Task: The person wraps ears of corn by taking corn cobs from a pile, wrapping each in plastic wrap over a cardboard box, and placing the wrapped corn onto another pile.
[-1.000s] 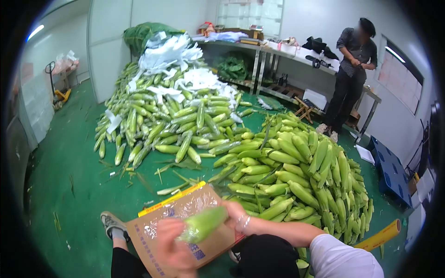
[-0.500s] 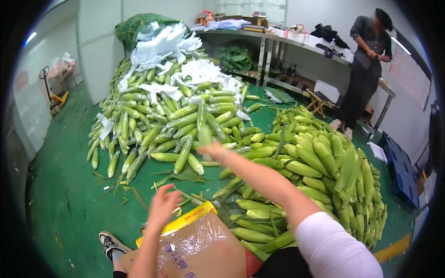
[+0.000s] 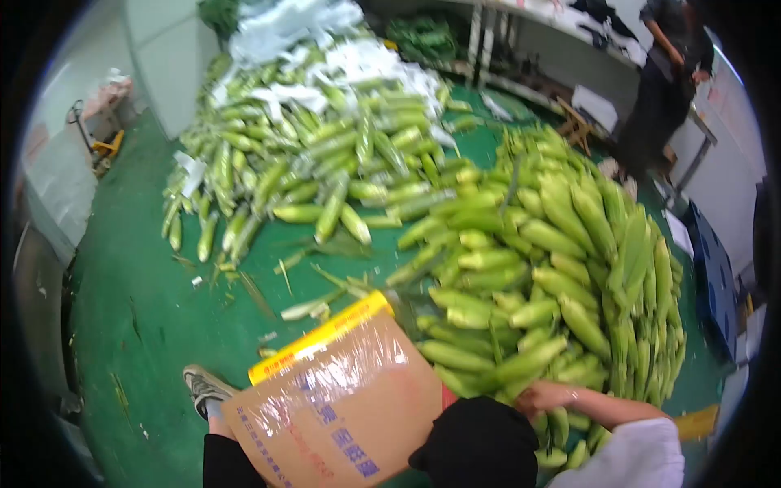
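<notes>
My right hand (image 3: 547, 398) is at the near edge of a heap of green husked corn (image 3: 561, 276), its fingers curled at an ear of corn (image 3: 527, 363); part of the grip is blurred. My left hand is out of view. In front of me lies a cardboard box (image 3: 342, 398) with shiny clear film across its top and blue and red print. Along its far edge runs a yellow strip or roll (image 3: 321, 337) with red lettering. My black-clad knee (image 3: 480, 443) is beside the box.
Beyond the box lies a pile of film-wrapped corn (image 3: 325, 163), with white sheets (image 3: 293, 32) over its back. Loose husk leaves (image 3: 305, 309) litter the green floor. A person (image 3: 663, 81) stands at the back right near a metal table (image 3: 561, 20). A blue pallet (image 3: 712, 276) leans at right.
My right hand, which held an ear of corn over the wrapped pile, has swung back to the husked heap. My left hand has left the view. The camera has tilted down.
</notes>
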Motion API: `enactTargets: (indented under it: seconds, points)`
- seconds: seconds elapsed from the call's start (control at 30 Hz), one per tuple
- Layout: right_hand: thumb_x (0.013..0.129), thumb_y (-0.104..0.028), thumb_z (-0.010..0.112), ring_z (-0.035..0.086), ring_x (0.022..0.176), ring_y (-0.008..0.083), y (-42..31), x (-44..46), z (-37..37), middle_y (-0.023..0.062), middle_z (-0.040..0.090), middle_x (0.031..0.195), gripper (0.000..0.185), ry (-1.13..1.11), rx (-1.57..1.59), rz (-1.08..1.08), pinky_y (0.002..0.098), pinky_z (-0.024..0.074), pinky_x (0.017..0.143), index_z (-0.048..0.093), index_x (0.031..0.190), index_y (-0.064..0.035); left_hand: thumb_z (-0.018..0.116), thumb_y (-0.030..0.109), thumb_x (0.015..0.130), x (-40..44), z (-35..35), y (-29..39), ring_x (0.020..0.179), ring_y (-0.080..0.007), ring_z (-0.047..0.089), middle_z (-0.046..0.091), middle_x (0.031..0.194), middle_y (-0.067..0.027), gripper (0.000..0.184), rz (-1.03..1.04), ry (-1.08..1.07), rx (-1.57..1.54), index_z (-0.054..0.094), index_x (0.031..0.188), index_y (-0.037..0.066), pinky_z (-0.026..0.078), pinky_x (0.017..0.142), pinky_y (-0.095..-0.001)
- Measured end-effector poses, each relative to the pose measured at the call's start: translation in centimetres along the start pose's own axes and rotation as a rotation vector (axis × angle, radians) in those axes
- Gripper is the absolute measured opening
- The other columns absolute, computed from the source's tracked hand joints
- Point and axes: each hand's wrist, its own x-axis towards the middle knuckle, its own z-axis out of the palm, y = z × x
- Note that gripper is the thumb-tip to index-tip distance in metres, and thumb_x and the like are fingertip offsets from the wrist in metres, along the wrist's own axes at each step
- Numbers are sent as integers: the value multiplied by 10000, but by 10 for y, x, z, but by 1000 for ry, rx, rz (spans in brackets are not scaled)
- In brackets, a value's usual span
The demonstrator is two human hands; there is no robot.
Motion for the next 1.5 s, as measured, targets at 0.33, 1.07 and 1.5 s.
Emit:
enactTargets:
  seconds: [0.33, 1.07, 1.5]
  points:
    - [847, -215, 595, 660, 782, 192, 188, -143, 147, 101, 689, 974, 238, -186, -73, 548, 344, 534, 723, 665, 944, -10, 578, 245, 905, 27, 104, 181, 739, -258, 599, 673, 860, -183, 303, 449, -89, -149, 649, 1020, -26, 488, 693, -377]
    - [804, -202, 613, 627, 835, 243, 75, -69, 195, 133, 647, 1001, 278, 634, -267, -111, 383, 511, 765, 622, 1012, -16, 575, 256, 904, -22, 61, 117, 693, -265, 579, 677, 848, -190, 313, 445, -103, -185, 653, 1017, -25, 480, 665, -396]
    - [779, -194, 624, 608, 866, 274, 47, 36, 120, 152, 622, 1017, 324, 771, -574, -48, 405, 498, 789, 596, 1052, -21, 574, 262, 903, -76, 60, 98, 666, -269, 567, 680, 841, -195, 319, 523, -85, -218, 655, 1015, -25, 475, 648, -407]
